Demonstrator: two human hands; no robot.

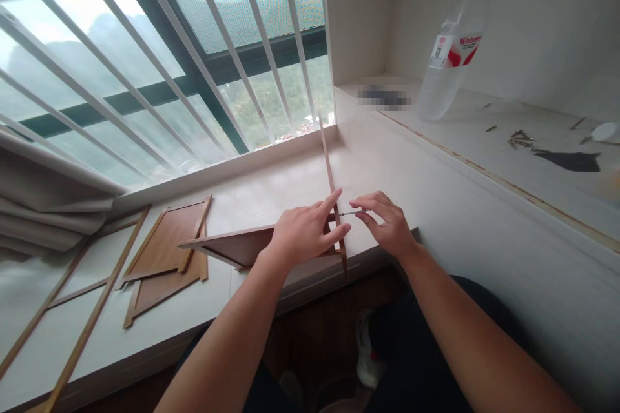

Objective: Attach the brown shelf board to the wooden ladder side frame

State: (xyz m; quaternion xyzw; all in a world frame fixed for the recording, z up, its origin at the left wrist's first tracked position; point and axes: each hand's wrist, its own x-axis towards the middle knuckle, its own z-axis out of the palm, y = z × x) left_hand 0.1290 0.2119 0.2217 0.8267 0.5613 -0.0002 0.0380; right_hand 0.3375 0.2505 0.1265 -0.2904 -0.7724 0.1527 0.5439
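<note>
My left hand (303,229) holds the end of a brown wooden panel (232,245), its thumb and index finger spread against a long narrow wooden strip (332,174). The panel stands on edge and meets the strip roughly at a right angle. On the strip's other side, my right hand (390,222) pinches a thin silver metal rod (352,212) between thumb and fingertips. Its tip points at the strip, level with the panel's end. Whether it is a screw or a screwdriver bit is too small to tell.
More brown panels (169,239) lie stacked on the pale window ledge (271,190), beside a wooden frame (104,290). On the right shelf stand a plastic bottle (453,51), several screws (520,139) and a dark scrap (569,161). White bars (252,13) guard the window.
</note>
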